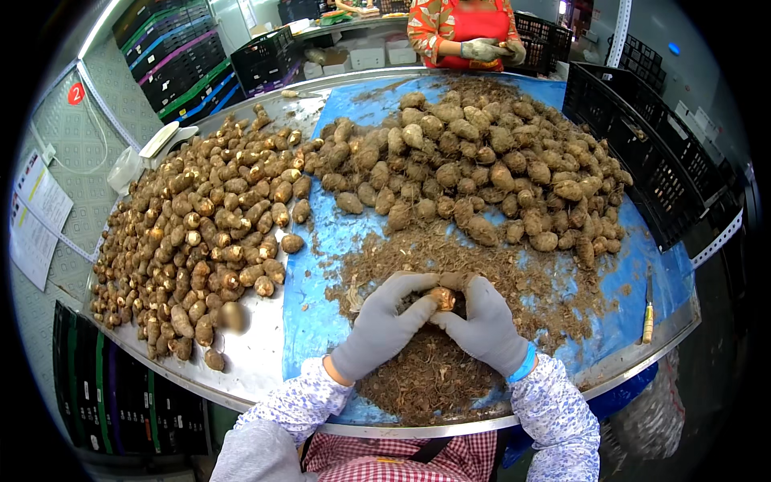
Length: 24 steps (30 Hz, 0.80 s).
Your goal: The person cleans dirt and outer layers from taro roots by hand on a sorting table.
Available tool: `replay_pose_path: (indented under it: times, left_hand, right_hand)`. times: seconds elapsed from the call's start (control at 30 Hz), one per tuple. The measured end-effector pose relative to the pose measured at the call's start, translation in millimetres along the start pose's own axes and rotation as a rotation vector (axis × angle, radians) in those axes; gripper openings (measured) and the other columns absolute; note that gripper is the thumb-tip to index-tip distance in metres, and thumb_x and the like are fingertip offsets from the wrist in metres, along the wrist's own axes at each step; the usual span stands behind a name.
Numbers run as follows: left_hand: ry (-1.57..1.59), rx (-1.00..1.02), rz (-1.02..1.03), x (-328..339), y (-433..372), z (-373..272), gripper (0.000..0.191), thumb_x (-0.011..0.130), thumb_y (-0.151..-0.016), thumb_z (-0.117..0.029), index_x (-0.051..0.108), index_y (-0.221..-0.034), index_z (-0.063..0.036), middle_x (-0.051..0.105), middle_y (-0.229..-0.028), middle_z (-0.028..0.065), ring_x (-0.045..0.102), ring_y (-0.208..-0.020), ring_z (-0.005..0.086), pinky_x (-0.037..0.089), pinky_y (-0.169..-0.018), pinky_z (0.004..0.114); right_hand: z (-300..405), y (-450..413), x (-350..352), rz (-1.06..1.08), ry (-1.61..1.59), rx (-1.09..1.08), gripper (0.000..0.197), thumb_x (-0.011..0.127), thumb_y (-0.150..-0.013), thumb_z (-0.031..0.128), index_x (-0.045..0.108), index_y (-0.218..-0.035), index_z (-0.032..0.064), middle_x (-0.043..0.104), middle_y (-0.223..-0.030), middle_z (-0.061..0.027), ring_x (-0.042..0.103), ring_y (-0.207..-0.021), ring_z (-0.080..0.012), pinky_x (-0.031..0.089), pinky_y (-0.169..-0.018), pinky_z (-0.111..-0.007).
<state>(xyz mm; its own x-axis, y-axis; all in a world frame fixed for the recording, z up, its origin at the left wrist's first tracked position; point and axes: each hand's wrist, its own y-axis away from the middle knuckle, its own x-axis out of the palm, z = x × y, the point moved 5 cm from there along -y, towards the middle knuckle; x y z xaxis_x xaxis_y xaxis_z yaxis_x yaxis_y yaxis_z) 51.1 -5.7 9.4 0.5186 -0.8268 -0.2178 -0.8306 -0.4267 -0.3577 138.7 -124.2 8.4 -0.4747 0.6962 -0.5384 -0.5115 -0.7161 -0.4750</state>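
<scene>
Both my hands wear grey gloves and hold one small taro corm [444,298] between them, its cut orange-white end showing. My left hand [391,316] grips it from the left, and my right hand [485,319] from the right. Beneath them a heap of brown root fibres and peel [421,379] lies on a blue plastic sheet [313,325]. Beyond my hands rises a large pile of hairy taro corms [482,156]. To the left, a wide pile of cleaned taro corms with pale cut ends [199,229] covers bare metal. A knife with a light handle [648,322] lies at the right.
Black plastic crates [644,150] stand along the right edge of the metal table [253,361]. Across the table stands a co-worker in a red apron [479,33] with gloved hands together. Another knife [295,94] lies at the far left, and stacked crates [174,54] stand behind.
</scene>
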Motion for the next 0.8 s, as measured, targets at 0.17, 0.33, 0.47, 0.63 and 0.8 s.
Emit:
replay_pose_path:
  times: [0.17, 0.33, 0.47, 0.63, 0.8]
  left_hand:
    - [-0.041, -0.248, -0.027, -6, 3, 4, 0.014, 0.058, -0.089, -0.01, 0.063, -0.094, 0.0021, 0.063, -0.084, 0.0085, 0.059, -0.076, 0.0142, 0.048, -0.068, 0.028]
    - [0.072, -0.416, 0.117, -17, -3, 16, 0.027, 0.059, -0.089, -0.019, 0.063, -0.105, 0.0023, 0.066, -0.096, 0.0099, 0.06, -0.084, 0.0156, 0.049, -0.078, 0.029]
    - [0.085, -0.235, 0.175, -3, 0, 6, 0.03, 0.058, -0.088, -0.015, 0.06, -0.113, 0.0019, 0.064, -0.106, 0.0102, 0.061, -0.089, 0.017, 0.048, -0.084, 0.029]
    - [0.408, -0.472, 0.278, -10, 3, 21, 0.036, 0.059, -0.086, -0.006, 0.053, -0.12, 0.0036, 0.056, -0.116, 0.0108, 0.057, -0.1, 0.0137, 0.048, -0.088, 0.028]
    - [0.41, -0.486, 0.278, -8, 0, 9, 0.035, 0.052, -0.087, -0.006, 0.051, -0.121, 0.0041, 0.058, -0.108, 0.0116, 0.061, -0.086, 0.0138, 0.051, -0.075, 0.027]
  right_hand:
    - [11, 3, 6, -0.001, 0.088, -0.191, 0.04, 0.08, -0.069, 0.023, 0.059, -0.094, -0.0001, 0.056, -0.081, -0.0142, 0.055, -0.076, -0.0312, 0.045, -0.07, -0.04]
    - [15, 1, 6, 0.1, 0.001, -0.045, 0.039, 0.08, -0.067, 0.023, 0.057, -0.087, -0.0007, 0.054, -0.078, -0.0144, 0.053, -0.073, -0.0324, 0.044, -0.066, -0.04]
    - [5, 0, -1, -0.006, 0.112, -0.094, 0.036, 0.078, -0.068, 0.02, 0.058, -0.089, -0.0006, 0.054, -0.078, -0.0143, 0.054, -0.075, -0.0334, 0.045, -0.067, -0.042]
    - [16, -7, -9, 0.141, -0.218, -0.009, 0.034, 0.074, -0.073, 0.009, 0.06, -0.102, -0.0012, 0.062, -0.09, -0.0125, 0.061, -0.088, -0.0282, 0.048, -0.077, -0.037]
    - [1, -3, -8, 0.173, -0.471, 0.209, 0.041, 0.072, -0.077, 0.003, 0.059, -0.115, -0.0013, 0.064, -0.101, -0.0124, 0.062, -0.096, -0.0215, 0.048, -0.085, -0.032]
